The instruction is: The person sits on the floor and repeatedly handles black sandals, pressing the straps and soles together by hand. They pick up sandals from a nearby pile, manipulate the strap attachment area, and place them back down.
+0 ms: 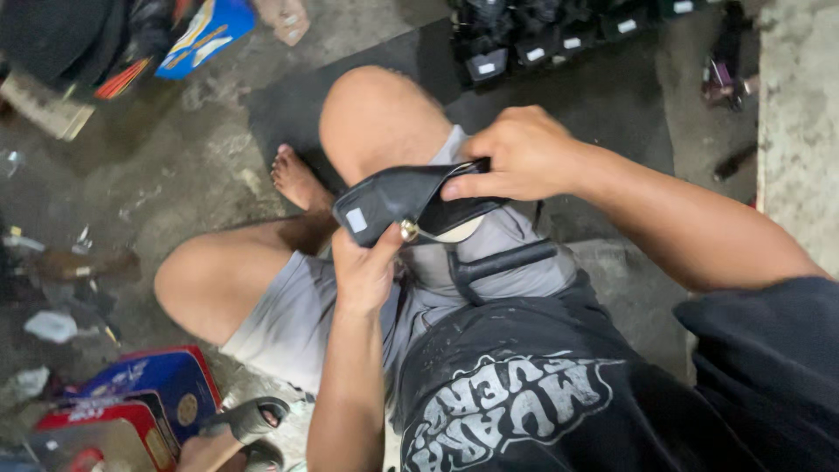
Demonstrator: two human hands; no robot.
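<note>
Above the person's lap, the left hand grips the black leather piece from below with closed fingers, while the right hand pinches its upper edge.

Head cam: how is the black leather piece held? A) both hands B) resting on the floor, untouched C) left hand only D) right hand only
A: the left hand grips the black leather piece from below, and the right hand pinches its upper edge, above the lap.
</note>
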